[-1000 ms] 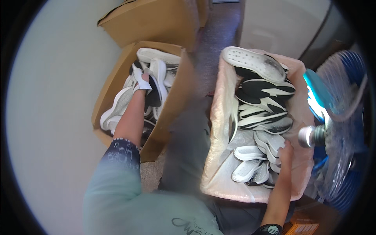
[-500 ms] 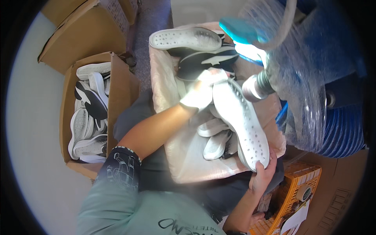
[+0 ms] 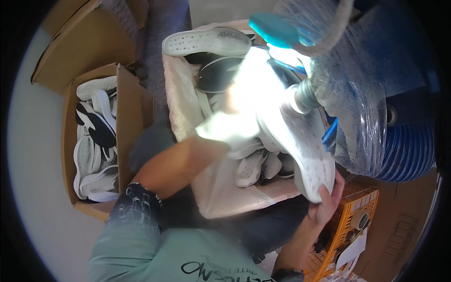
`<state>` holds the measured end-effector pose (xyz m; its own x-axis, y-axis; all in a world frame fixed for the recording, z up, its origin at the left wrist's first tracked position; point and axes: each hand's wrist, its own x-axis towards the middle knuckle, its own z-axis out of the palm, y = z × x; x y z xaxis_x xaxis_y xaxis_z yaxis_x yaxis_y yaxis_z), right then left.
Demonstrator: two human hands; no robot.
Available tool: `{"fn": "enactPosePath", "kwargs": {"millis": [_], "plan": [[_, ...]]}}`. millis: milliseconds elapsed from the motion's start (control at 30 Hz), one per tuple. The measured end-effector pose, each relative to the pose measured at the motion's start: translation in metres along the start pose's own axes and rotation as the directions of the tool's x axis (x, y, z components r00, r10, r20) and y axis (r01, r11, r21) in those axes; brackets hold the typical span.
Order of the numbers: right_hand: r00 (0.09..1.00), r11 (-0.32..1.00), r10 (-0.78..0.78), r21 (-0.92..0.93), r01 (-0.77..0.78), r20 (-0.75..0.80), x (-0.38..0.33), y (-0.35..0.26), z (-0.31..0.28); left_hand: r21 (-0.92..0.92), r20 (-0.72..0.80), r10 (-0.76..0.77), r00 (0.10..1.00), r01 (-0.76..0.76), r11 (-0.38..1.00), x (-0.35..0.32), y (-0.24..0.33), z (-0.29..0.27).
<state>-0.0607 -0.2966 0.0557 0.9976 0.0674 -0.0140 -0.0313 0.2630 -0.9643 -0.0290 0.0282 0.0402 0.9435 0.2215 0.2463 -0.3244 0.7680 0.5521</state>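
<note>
A white shoe sole with a dotted, hollowed inner face lies slantwise between my hands. My left hand, in a white glove, grips its far part; glare washes out the fingers. At the near end, my bare right hand pinches the sole's rim, thumb on the inner face. A round metal nozzle-like piece with a dark ribbed collar sits over the sole's right edge; whether they touch, I cannot tell. Below lies a pink-lined bin with several soles. One white sole rests across its far left corner.
A teal lamp shines strongly over the work. Plastic-wrapped machinery and a blue ribbed hose crowd the right. An open carton of black-and-white soles stands left. An orange crate holding tape and paper stands lower right.
The sole has shifted right and turned more under the metal piece, my right hand moving with it. Glare now covers my left hand and the sole's far part. The whole view has shifted slightly.
</note>
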Motion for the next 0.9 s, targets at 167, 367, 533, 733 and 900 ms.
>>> {"fn": "enactPosePath", "kwargs": {"millis": [167,367,533,733,900], "plan": [[0.977,0.983,0.148,-0.132,-0.128,0.152,0.041,0.033,0.039,-0.518,0.048,-0.115,0.992,0.123,0.846,0.016,0.049,-0.019],[0.754,0.933,0.357,-0.236,-0.27,0.55,0.093,0.023,0.063,-0.221,0.011,-0.122,0.992,0.121,0.968,0.002,0.009,-0.015],[0.831,0.868,0.31,-0.494,-0.05,0.461,0.137,-0.017,0.035,-0.52,0.079,-0.353,0.932,0.341,0.783,0.003,-0.01,0.016],[0.902,0.72,0.258,-0.692,0.059,0.346,0.171,-0.038,-0.008,-0.162,0.06,-0.284,0.957,0.29,0.943,0.004,-0.003,0.041],[0.924,0.666,0.232,-0.742,0.078,0.305,0.181,-0.035,-0.02,-0.312,0.126,-0.249,0.96,0.276,0.909,0.001,0.0,0.053]]}}
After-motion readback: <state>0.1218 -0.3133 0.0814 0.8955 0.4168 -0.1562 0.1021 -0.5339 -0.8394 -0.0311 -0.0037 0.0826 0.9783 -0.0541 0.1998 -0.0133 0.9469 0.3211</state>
